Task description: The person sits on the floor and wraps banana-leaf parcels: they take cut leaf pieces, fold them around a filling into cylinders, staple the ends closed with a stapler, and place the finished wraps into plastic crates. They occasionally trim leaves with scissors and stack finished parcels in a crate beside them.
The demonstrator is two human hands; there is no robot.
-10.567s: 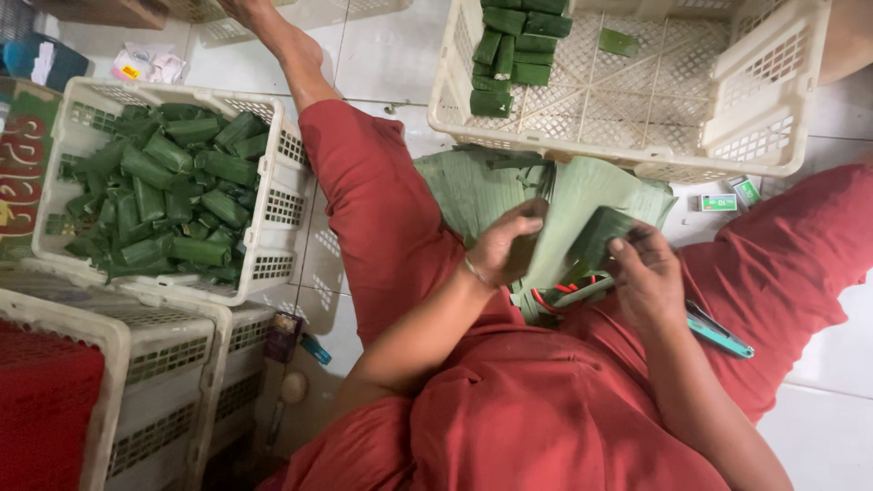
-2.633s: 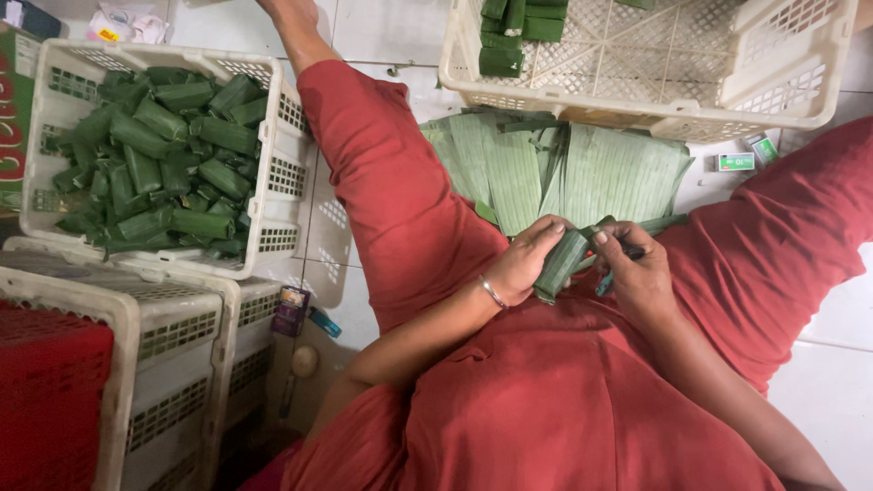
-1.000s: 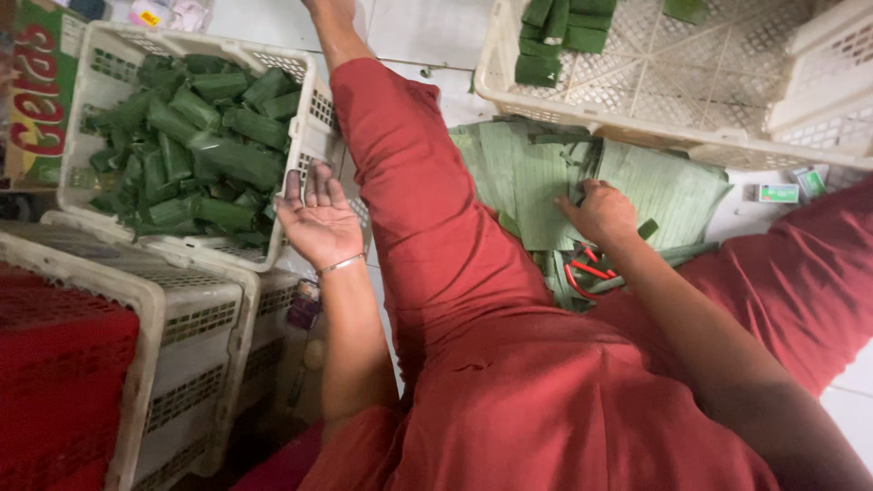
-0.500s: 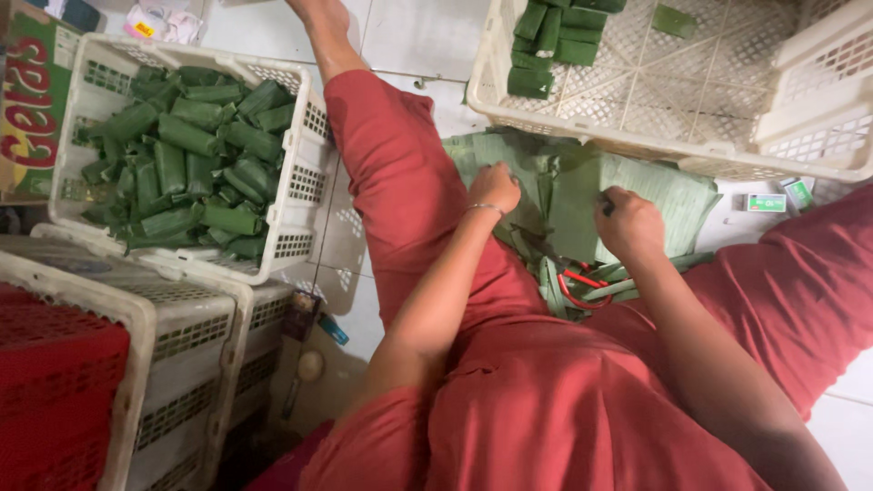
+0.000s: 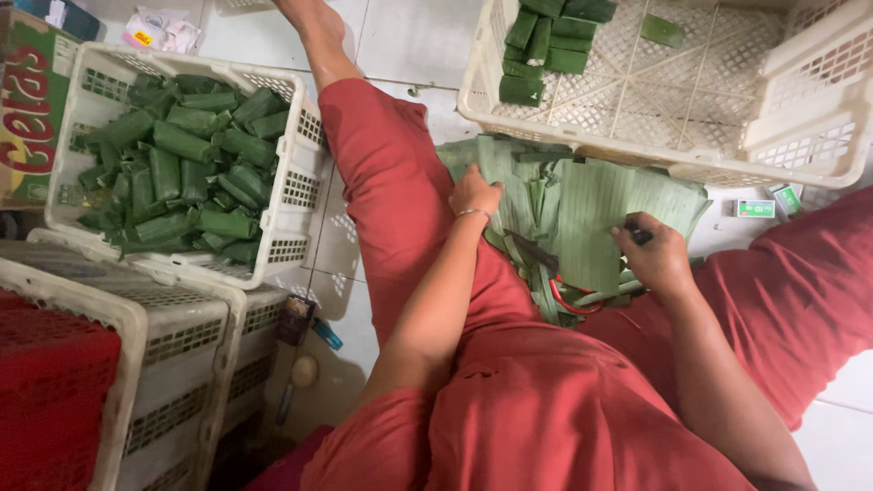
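A pile of green banana leaves (image 5: 591,205) lies on the floor between my red-trousered legs. My left hand (image 5: 473,194), with a thin bracelet at the wrist, rests on the pile's left side, fingers curled into a leaf strip. At the near right edge of a broad leaf, my right hand (image 5: 657,257) is closed around a small dark object (image 5: 637,235). Red-handled scissors (image 5: 571,301) lie partly under the leaves between my hands.
A white basket (image 5: 291,195) on my left is full of green leaf-wrapped parcels (image 5: 182,173). A bigger white basket (image 5: 691,136) ahead holds several parcels (image 5: 550,45) in its far left corner. Stacked crates (image 5: 173,336), one red, stand near left. A small box (image 5: 755,208) lies at right.
The wrapped parcel I held in both hands is gone. My left hand reached out to the left basket, then came back to the leaf pile. My right hand shifted onto the broad leaf.
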